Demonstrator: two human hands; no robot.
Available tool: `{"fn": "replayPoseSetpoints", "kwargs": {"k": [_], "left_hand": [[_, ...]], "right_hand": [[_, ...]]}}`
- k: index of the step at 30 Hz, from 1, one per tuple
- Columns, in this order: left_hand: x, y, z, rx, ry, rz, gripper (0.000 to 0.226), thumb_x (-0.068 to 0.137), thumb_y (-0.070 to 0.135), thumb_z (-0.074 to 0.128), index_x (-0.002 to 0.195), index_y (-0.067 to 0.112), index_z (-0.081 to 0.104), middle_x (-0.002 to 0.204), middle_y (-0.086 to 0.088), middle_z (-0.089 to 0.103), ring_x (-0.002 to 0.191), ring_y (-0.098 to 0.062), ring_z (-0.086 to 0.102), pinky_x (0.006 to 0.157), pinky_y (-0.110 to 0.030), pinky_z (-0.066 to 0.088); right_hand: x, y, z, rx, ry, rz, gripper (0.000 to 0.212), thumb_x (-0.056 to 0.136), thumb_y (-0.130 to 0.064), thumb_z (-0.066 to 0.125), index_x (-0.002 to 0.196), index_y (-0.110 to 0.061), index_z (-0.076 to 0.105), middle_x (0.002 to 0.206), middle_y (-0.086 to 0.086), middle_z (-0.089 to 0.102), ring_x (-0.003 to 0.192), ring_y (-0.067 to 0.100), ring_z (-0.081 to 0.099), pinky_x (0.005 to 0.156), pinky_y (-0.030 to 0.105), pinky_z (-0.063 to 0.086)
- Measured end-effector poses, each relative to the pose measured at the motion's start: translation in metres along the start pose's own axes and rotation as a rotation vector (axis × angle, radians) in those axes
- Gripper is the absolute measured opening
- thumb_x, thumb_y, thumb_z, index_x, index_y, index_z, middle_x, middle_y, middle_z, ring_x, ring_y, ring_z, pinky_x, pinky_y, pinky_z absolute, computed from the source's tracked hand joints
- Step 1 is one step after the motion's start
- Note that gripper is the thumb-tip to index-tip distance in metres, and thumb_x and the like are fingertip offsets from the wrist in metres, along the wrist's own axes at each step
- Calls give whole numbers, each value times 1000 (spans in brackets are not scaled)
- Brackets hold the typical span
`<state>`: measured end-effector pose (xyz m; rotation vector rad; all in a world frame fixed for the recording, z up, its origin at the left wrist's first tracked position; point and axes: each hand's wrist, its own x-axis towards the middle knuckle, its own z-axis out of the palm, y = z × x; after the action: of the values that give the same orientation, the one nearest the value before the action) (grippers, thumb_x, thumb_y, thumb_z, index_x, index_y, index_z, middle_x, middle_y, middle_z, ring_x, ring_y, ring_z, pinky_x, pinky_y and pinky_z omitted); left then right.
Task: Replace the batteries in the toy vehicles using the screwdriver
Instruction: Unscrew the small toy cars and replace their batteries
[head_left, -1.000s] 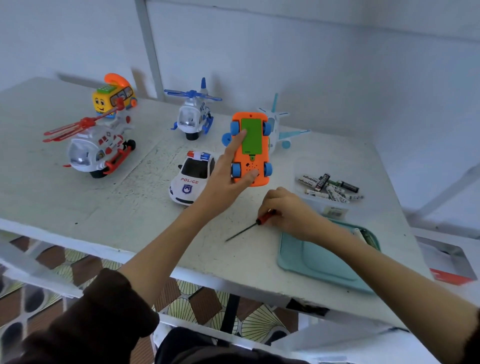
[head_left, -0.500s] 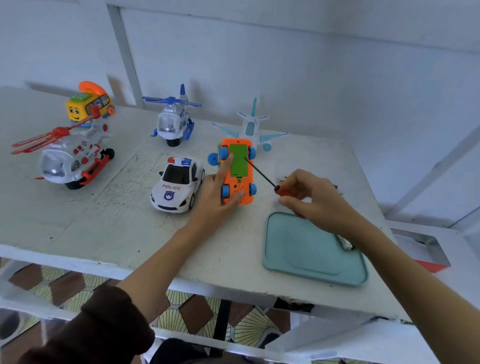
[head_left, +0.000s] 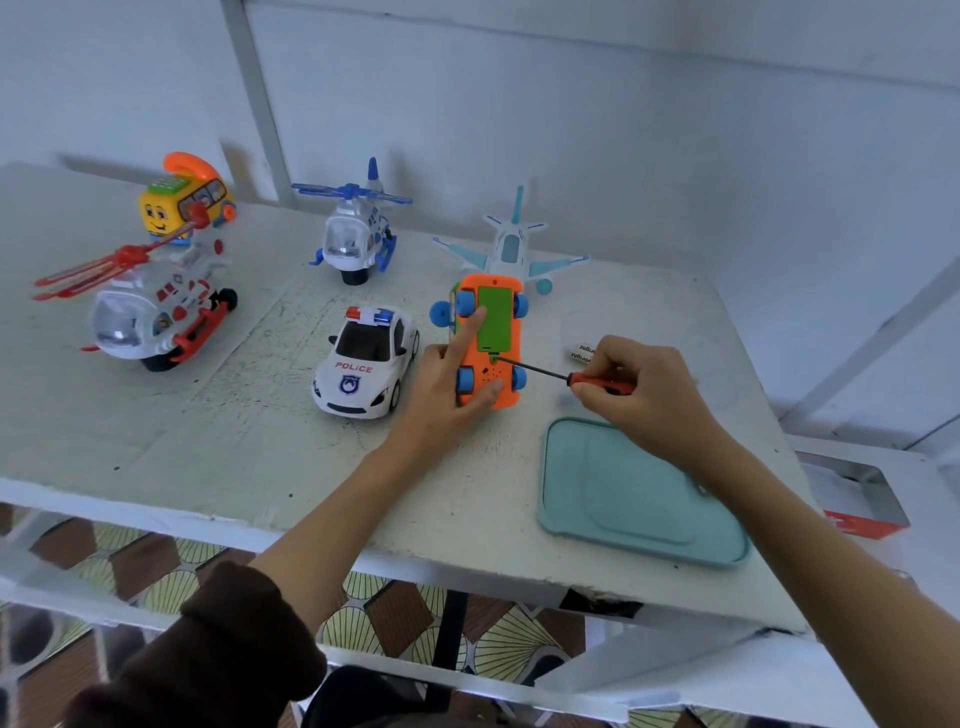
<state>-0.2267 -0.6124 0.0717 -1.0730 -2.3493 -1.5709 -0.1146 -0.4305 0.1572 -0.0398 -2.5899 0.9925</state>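
Orange plastic toy car (head_left: 488, 343), likely light and skittish, lies belly-up; left hand (head_left: 449, 384) presses it flat-fingered, right hand (head_left: 636, 392) pinches the screwdriver (head_left: 550, 371) handle.

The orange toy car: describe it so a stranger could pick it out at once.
On the white table, look to the right of the police car and in front of the pale blue toy plane. There the orange toy car lies upside down under the left hand. It alone shows blue wheels pointing up and a green battery cover, with the screwdriver tip on it.
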Motion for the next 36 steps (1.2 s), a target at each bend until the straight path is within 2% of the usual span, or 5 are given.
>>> {"fn": "replayPoseSetpoints", "kwargs": {"k": [9,14,22,28,36], "left_hand": [[1,-1,2,25,-3,-20,68,91,30,58,137,48,11,103,23,36,95,3,47,82,-10,42],[0,2,1,25,-2,-19,66,89,35,56,136,50,12,100,14,40,98,-17,51,85,-21,45],[-1,6,0,39,-10,-19,70,92,20,61,139,42,14,97,18,36,96,-18,49,85,-20,44],[-2,6,0,24,-22,-34,71,92,21,61,138,45,13,98,17,36,93,-10,46,81,-8,38],[-3,7,0,47,-17,-33,73,91,18,62,138,44,13,94,15,36,94,-17,47,82,-6,36]], "right_hand": [[0,1,-2,8,-10,-11,18,76,-9,68,64,-9,55,65,12,65,63,35,58,58,36,46],[3,-1,-3,-1,5,-29,18,76,-8,69,64,-9,55,64,13,64,62,35,57,58,37,47],[4,-2,-4,-51,-8,-23,20,74,-9,70,61,-11,55,55,0,56,52,16,45,54,29,38],[2,-3,-5,-59,15,-38,19,73,-8,70,61,-9,56,57,3,58,55,25,51,55,32,42],[0,-5,-5,-90,-33,-30,17,75,-9,68,63,-9,56,53,-5,52,52,15,42,56,28,35]]}}
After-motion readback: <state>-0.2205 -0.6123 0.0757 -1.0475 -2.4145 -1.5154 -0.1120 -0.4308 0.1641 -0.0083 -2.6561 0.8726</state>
